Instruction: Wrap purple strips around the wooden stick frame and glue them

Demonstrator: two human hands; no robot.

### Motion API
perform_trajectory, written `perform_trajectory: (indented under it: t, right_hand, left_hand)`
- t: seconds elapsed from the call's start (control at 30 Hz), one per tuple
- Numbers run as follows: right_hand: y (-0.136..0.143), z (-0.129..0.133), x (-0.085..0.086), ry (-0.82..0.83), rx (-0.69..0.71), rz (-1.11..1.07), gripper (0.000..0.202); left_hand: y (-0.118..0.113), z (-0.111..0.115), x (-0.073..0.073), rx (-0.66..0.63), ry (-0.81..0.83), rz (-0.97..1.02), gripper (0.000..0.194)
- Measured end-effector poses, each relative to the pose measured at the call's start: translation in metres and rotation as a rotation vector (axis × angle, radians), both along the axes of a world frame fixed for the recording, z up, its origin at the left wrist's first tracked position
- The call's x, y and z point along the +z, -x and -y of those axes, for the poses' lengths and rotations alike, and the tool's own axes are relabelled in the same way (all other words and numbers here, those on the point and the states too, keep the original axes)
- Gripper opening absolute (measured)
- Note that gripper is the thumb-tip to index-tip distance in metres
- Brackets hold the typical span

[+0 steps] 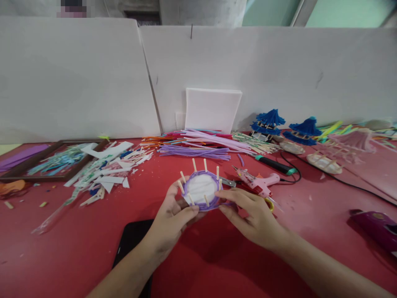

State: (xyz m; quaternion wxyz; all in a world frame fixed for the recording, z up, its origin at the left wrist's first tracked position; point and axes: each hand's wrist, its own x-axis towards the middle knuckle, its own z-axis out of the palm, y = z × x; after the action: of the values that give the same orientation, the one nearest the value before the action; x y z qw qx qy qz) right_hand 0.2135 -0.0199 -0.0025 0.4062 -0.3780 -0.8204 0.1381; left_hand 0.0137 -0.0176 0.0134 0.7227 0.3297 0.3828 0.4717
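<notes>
A round white disc point(202, 188) with several short wooden sticks standing up around its rim is in front of me. Purple pipe cleaner or yarn-like strip point(198, 207) winds around the sticks at the edge. My left hand point(172, 217) grips the disc from the left, with the thumb at the front rim and fingers behind and below. At the right rim, my right hand point(252, 213) pinches a loose end of the purple strip between thumb and fingers. Just behind the right hand lie a pink glue gun point(259, 180) and scissors point(269, 203), partly hidden.
Bundles of coloured strips point(195, 151) lie at the back before white cards point(213, 109). Paper scraps point(113, 169) and a brown frame point(58, 178) are left. A black phone point(132, 236) lies under my left forearm. Blue-roofed models point(268, 124) and a magenta tool point(374, 227) are right.
</notes>
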Motion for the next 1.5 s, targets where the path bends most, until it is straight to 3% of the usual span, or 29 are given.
perform_trajectory:
  t: [0.17,0.37,0.53,0.77,1.0,1.33,1.5]
  right_hand:
    - [0.0,-0.004,0.005,-0.007,0.098,0.065,0.029]
    - [-0.001,-0.004,0.002,-0.06,0.042,0.017,0.026]
    - [-0.004,-0.006,-0.002,-0.078,-0.022,-0.136,0.028]
    - [-0.003,-0.01,-0.002,0.168,-0.062,-0.462,0.014]
    - [0.002,-0.011,-0.002,0.361,-0.092,-0.649,0.01]
    - [0.005,-0.01,-0.001,0.49,-0.062,-0.727,0.008]
    - [0.007,-0.009,-0.001,0.555,-0.089,-0.712,0.013]
  left_hand:
    - [0.001,0.0,0.0,-0.052,-0.028,0.008,0.086]
    - [0.003,0.003,0.001,-0.111,-0.005,0.056,0.08]
    - [0.005,0.003,0.008,-0.057,0.011,0.092,0.062]
    - [0.003,-0.006,0.002,0.188,0.061,-0.044,0.029]
    - [0.007,-0.004,-0.006,0.056,0.089,-0.216,0.03]
    - [0.011,-0.011,-0.007,0.259,0.091,-0.125,0.031]
    - [0.009,-0.012,-0.007,0.248,0.093,-0.056,0.029]
